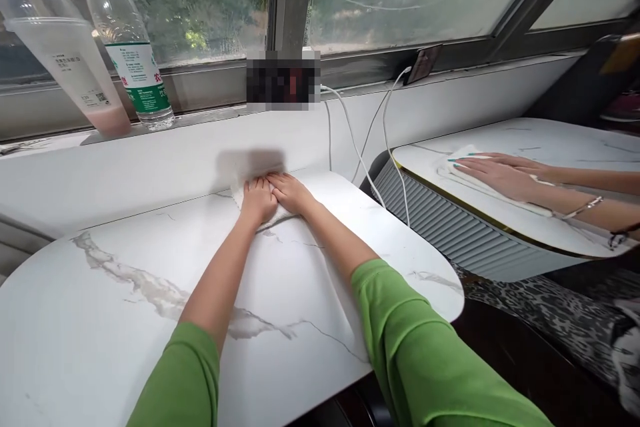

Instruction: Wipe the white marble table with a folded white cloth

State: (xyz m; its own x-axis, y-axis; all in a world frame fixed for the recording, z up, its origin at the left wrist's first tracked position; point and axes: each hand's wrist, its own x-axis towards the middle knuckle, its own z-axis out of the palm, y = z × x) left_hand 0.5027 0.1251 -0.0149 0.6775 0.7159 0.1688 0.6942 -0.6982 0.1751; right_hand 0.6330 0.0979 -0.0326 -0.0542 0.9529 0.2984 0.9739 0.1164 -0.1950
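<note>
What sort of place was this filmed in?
Possibly a café or similar indoor eating area: a marble-patterned table, a second table beside it, and a plastic cup and bottle on the windowsill.

The person's left hand (pixel 259 203) and right hand (pixel 293 193) lie side by side on a cloth (pixel 274 217), which rests on the near table (pixel 305 293) by its far edge, just before a low wall (pixel 170 177). Along the wall's top runs a sill (pixel 205 121), with a window (pixel 400 0) behind it. On the sill at the left stands a cup (pixel 80 73), with a bottle (pixel 137 77) just to its right. Right of the bottle sits a pixelated item (pixel 283 80); farther right, a phone (pixel 423 65) leans toward the window. To the near table's right stands a second table (pixel 525 128), where a co-worker's hands (pixel 505 175) lie on a second cloth (pixel 445 167). Cables (pixel 385 119) hang before the wall, down between the two tables
</note>
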